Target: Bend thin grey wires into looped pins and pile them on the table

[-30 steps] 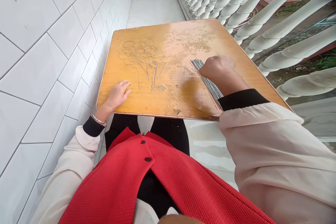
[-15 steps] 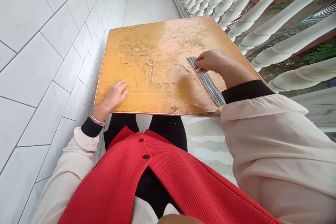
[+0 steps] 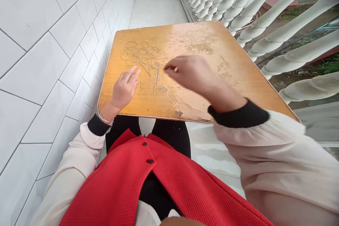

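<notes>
Quick look at this setup: someone's working at a scuffed wooden counter point(image 3: 225, 51) with worn varnish, and a tangle of thin wire loops point(image 3: 141, 54) is lying on its left half, the straight wire stems point(image 3: 156, 79) trailing toward the person. The left hand point(image 3: 124, 90) is hovering right beside the pile, with its left fingers point(image 3: 131, 74) open and spread, not gripping anything as far as I can see. A metal bangle point(image 3: 104, 118) is sitting on that wrist. The right hand point(image 3: 193, 77) is reaching in over the counter and is pretty blurred, so it's clearly moving. Its right fingers point(image 3: 169, 69) are pinching together just beside the loops, but I can't tell whether they're gripping a wire.

My tip for wire this fine: pinch one stem low down with just the fingertips instead of grabbing at the overlapping loops. Keeping the other hand close by is also helping to guard the pile, since those loops are crossing each other and could easily snag.
</notes>
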The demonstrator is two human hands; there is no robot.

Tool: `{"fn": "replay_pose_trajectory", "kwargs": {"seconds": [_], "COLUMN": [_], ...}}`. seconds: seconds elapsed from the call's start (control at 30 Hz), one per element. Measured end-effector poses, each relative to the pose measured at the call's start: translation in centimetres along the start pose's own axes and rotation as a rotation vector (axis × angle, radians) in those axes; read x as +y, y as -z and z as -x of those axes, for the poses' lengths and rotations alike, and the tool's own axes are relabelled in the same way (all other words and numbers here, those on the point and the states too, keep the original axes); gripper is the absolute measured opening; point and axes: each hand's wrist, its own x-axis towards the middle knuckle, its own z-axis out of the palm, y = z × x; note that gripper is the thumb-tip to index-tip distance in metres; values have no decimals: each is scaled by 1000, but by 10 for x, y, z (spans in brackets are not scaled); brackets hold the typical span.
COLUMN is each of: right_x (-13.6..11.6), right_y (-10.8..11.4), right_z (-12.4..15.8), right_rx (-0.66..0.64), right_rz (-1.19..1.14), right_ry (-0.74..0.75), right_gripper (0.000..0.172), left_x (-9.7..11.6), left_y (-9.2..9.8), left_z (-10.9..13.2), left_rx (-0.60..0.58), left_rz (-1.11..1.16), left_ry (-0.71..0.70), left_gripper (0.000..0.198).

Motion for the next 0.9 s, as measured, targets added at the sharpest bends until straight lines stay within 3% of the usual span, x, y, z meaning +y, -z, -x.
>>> {"fn": "replay_pose_trajectory", "kwargs": {"seconds": [0.1,0.2,0.4,0.53,0.9], "right_x": [-37,-47,-13,4,3], "right_y": [-25,-42,-65,-79,-76], "right_z": [-3,-10,-21,-23,-23], "right_rx": [-70,-116,-35,25,62], "right_rz": [46,84,-192,-425,-542], "right_ry": [187,223,199,104,23], "right_gripper": [31,37,23,18,18], "left_x": [2,-7,-37,-49,-55], "left_y": [1,5,17,15,14], "left_z": [-10,-14,-18,-20,-32], "left_rx": [-36,-108,-191,-133,-84], "left_rz": [-149,-176,-56,111,225], "left_ry": [-107,-102,88,204,249], "left_gripper": [31,34,35,27,22]}}
